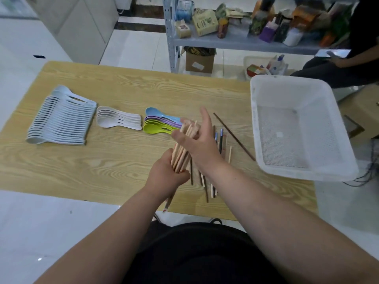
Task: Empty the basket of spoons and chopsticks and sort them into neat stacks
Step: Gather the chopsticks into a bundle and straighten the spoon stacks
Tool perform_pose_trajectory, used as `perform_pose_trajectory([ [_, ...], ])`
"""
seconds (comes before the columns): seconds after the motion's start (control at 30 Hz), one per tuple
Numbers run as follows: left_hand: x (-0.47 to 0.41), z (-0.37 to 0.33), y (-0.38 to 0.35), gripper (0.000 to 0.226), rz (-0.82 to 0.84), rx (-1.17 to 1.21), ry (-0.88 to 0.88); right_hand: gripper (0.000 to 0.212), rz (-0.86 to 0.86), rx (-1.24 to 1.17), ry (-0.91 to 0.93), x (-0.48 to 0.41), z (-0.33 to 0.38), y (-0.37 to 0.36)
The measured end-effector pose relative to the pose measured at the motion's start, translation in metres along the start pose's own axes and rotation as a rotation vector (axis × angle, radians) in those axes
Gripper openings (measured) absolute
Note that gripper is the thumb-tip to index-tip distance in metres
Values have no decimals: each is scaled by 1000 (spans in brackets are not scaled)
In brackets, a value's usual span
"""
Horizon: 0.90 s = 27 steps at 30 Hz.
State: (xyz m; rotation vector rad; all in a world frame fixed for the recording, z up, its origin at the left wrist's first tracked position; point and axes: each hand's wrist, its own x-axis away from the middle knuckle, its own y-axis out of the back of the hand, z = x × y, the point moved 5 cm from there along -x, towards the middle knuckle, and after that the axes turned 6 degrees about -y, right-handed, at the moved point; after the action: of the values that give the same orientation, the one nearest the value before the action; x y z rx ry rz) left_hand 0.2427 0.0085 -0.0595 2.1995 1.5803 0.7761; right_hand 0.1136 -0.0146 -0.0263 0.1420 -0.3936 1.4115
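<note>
My left hand (167, 177) grips the lower end of a bundle of light wooden chopsticks (181, 149) that points up and away. My right hand (196, 140) rests against the bundle's upper part with fingers spread. Loose chopsticks (222, 144), some dark and some pale, lie on the wooden table (114, 160) under and right of my hands. A long dark chopstick (233, 136) lies apart on a slant. Three spoon stacks sit in a row: pale blue spoons (61, 121), white spoons (119, 119), and coloured spoons (158, 124). The white basket (266, 165) at the right holds nothing.
The basket overhangs the table's right edge. Behind the table stands a metal shelf (235, 41) full of boxes and bottles, with a cardboard box (200, 62) under it. A seated person (348, 64) in dark clothes is at the far right. White cabinets stand at the back left.
</note>
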Motion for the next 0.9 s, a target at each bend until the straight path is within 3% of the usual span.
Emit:
perform_pose_trajectory([
  [0.1, -7, 8, 24, 43, -45, 76, -50, 106, 35, -43, 109, 0, 12, -25],
  [0.2, -21, 13, 43, 53, -37, 161, -109, 71, 2, 39, 231, -1, 20, -53],
  [0.27, -33, 21, 53, 47, -33, 170, -118, 48, -53, 67, 286, -4, 22, -65],
  [0.33, -43, 32, 57, 39, -13, 182, -124, 37, -107, 87, 315, -8, 21, -72],
  [0.47, -54, 44, 57, 25, 13, 80, -204, 31, -161, 159, 326, -18, 0, -85],
  [0.57, -58, 54, 45, 59, 97, -133, -326, 31, -175, 223, 354, -20, -25, -94],
  [0.7, -62, 58, 40, 69, 97, -73, -317, 29, -158, 195, 392, -28, -42, -89],
  [0.8, -72, 60, 38, 43, 98, -22, -300, 31, -198, 106, 380, -37, -54, -80],
  [0.9, -77, 71, 28, 59, 156, -60, -322, 24, -307, 128, 328, -44, -70, -74],
])
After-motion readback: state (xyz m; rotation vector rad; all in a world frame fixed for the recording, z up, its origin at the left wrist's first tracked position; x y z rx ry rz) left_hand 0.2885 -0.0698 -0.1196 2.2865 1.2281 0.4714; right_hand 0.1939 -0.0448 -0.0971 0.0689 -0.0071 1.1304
